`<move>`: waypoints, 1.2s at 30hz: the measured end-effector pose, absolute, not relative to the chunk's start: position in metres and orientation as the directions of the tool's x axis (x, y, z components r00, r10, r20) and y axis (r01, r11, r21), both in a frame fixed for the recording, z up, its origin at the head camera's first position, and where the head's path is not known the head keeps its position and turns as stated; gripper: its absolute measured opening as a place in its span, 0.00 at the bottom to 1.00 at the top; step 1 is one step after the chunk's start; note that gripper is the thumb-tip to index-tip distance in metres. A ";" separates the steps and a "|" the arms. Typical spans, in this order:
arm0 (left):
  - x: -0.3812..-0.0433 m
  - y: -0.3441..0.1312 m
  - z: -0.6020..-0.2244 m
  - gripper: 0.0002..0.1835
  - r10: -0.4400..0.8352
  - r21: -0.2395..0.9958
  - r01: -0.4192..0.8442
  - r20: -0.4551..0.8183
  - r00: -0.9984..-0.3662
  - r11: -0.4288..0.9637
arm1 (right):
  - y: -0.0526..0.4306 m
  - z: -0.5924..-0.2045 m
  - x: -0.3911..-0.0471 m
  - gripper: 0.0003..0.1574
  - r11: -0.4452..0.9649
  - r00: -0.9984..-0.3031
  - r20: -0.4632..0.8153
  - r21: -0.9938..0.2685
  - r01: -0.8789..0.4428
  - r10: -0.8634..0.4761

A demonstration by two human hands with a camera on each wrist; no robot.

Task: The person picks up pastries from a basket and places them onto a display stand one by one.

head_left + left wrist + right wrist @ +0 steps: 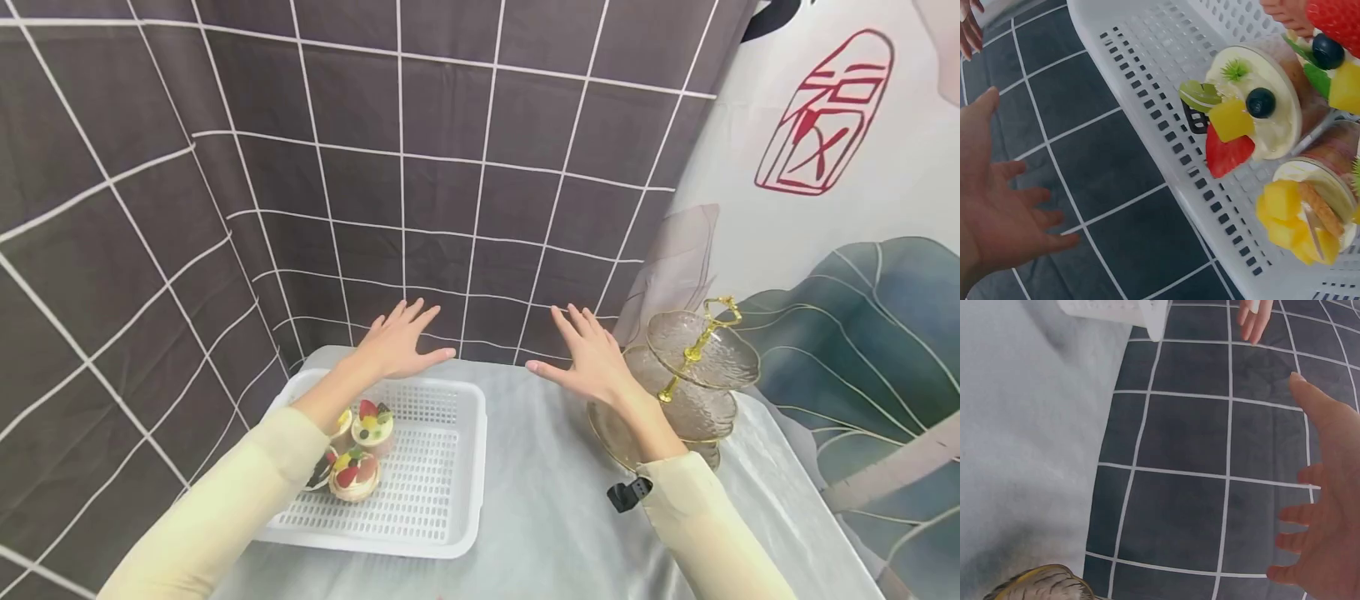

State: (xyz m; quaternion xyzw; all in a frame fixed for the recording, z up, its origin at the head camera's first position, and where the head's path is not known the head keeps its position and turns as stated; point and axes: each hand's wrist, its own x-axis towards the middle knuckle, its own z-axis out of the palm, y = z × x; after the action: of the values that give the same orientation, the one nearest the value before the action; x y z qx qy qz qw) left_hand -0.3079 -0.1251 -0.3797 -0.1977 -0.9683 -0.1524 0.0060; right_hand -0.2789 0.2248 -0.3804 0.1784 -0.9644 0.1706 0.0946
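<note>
My left hand (399, 346) is held above the far side of a white plastic basket (480, 467), fingers spread and holding nothing. At the basket's left side sit several small dessert cups and a tart (355, 477) topped with fruit, partly covered by my left forearm. In the left wrist view one dessert cup (1266, 140) shows cream, a blueberry, mango and strawberry; another cup (1300, 219) bears mango cubes. My right hand (592, 358), also spread and holding nothing, hovers left of a tiered glass stand (701, 350) with gold handle; the right forearm overlaps its lower plates.
A pale grey cloth covers the table (555, 500). Behind it hangs a dark curtain (442, 200) with a white grid. To the right is a printed cloth (870, 333) with leaf shapes and a red seal. A small black device (628, 494) sits at my right wrist.
</note>
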 end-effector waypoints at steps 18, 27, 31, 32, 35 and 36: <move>-0.307 -0.184 -0.384 0.49 0.405 0.442 0.394 0.074 -0.911 0.806 | 0.217 -0.403 -0.266 0.63 0.801 -0.912 0.212 -0.436 -0.410 -0.351; -0.294 -0.231 -0.387 0.44 0.351 0.448 0.339 0.058 -0.935 0.828 | 0.205 -0.430 -0.256 0.59 0.718 -0.900 0.227 -0.543 -0.435 -0.373; -0.286 -0.255 -0.388 0.43 0.325 0.435 0.323 0.073 -0.943 0.841 | 0.196 -0.441 -0.250 0.57 0.686 -0.893 0.227 -0.576 -0.445 -0.389; -0.285 -0.261 -0.389 0.43 0.321 0.432 0.322 0.078 -0.944 0.842 | 0.194 -0.443 -0.248 0.56 0.680 -0.893 0.226 -0.584 -0.443 -0.388; -0.282 -0.277 -0.393 0.42 0.310 0.428 0.313 0.079 -0.947 0.848 | 0.186 -0.448 -0.244 0.54 0.660 -0.898 0.217 -0.616 -0.431 -0.384; -0.281 -0.282 -0.395 0.41 0.306 0.425 0.310 0.079 -0.949 0.850 | 0.183 -0.450 -0.243 0.53 0.652 -0.898 0.214 -0.627 -0.427 -0.384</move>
State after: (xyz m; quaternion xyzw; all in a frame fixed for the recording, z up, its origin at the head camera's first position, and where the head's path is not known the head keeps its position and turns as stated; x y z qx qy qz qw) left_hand -0.2807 -0.2815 -0.3953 -0.1601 -0.9618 -0.2218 0.0040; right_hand -0.2429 0.1835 -0.4505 0.2232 -0.9082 0.3526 0.0310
